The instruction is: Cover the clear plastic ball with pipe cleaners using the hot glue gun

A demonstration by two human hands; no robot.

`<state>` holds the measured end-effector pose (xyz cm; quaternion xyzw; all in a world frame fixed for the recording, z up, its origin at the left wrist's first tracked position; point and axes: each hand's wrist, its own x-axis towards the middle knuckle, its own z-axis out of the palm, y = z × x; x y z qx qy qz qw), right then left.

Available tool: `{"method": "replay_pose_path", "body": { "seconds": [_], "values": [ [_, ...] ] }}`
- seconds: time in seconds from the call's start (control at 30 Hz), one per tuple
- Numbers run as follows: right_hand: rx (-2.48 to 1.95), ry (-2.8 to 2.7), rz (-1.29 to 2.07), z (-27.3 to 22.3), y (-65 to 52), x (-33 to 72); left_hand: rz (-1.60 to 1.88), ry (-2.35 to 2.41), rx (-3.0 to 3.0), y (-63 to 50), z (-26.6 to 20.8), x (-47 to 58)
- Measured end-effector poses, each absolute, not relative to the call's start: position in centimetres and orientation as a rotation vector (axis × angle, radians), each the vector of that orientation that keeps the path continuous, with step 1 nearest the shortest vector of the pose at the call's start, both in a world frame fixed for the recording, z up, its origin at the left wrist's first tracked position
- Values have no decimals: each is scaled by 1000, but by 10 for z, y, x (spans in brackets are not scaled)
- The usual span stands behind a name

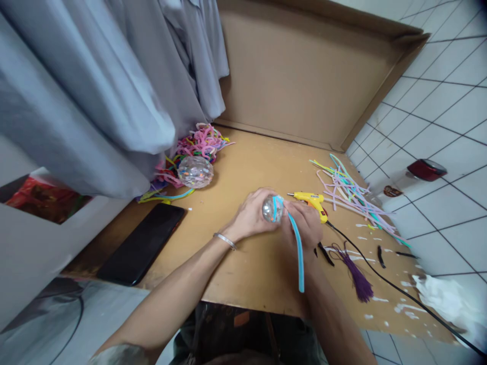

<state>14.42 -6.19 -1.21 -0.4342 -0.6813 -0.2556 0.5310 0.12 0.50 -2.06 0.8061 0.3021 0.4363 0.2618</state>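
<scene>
My left hand [254, 213] is closed around a small clear ball [268, 209] above the middle of the table. Pressed to the ball's right side, my right hand [304, 223] pinches a light-blue pipe cleaner [299, 248]. One part of the pipe cleaner lies bent against the ball, and its long free end hangs down past my right wrist. Just beyond my right hand lies a yellow glue gun [310, 198], its nozzle pointing left. My right fingertips are partly hidden.
A larger clear faceted ball [195, 172] rests by a heap of pipe cleaners [201, 144]. A black phone [142, 246] lies left. More pipe cleaners [350, 195], a purple tassel [357, 276], a cable [373, 268] and white tissue [449, 304] are right. Cardboard [304, 71] stands behind.
</scene>
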Motion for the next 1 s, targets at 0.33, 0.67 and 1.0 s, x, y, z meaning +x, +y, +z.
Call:
{"method": "replay_pose_path", "body": {
  "seconds": [0.33,0.67,1.0],
  "values": [
    [-937,-1627,-595,-3,-79,141,1132,839,2076,8,-18,-2],
    [-894,-1810,-624,12,-107,146,1093,826,1963,9,-18,-4],
    [-641,-1853,-612,46,-108,137,1143,768,1937,13,-28,-3]
  ]
}}
